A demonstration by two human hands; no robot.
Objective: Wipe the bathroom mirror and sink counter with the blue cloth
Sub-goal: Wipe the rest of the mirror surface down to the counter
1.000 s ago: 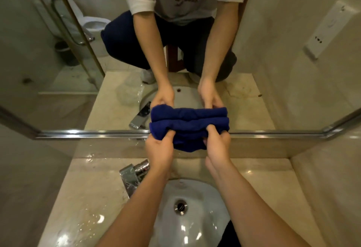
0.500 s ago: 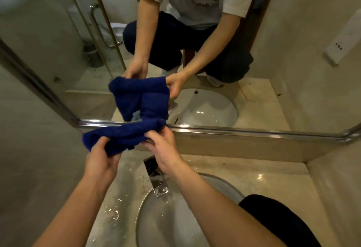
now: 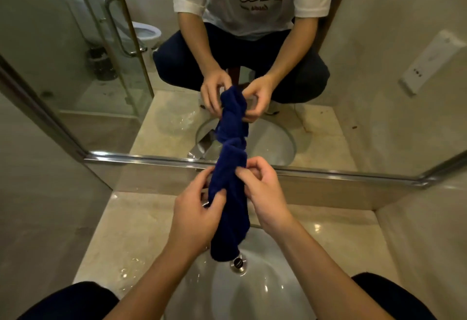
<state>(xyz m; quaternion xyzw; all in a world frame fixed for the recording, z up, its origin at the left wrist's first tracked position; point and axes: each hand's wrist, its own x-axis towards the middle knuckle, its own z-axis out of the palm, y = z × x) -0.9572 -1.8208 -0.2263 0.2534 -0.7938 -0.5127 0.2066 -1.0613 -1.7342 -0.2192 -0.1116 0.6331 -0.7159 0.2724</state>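
The dark blue cloth (image 3: 230,208) hangs bunched in a long vertical roll above the white sink basin (image 3: 265,281), its lower end near the drain. My left hand (image 3: 194,221) grips its left side with curled fingers. My right hand (image 3: 265,193) pinches its right side a little higher. The top of the cloth reaches the bottom edge of the mirror (image 3: 366,92), which reflects the cloth, both hands and a crouched person. The beige marble counter (image 3: 136,228) lies around the basin.
A chrome drain (image 3: 237,262) sits in the basin just below the cloth. Water drops lie on the counter at the left (image 3: 129,266). The faucet is hidden behind cloth and hands. A marble wall rises at the right (image 3: 424,231); my dark knees (image 3: 394,297) frame the bottom.
The cloth was held stretched sideways at the mirror's lower left; now it hangs as a vertical roll over the basin's middle. Both hands have come together around it.
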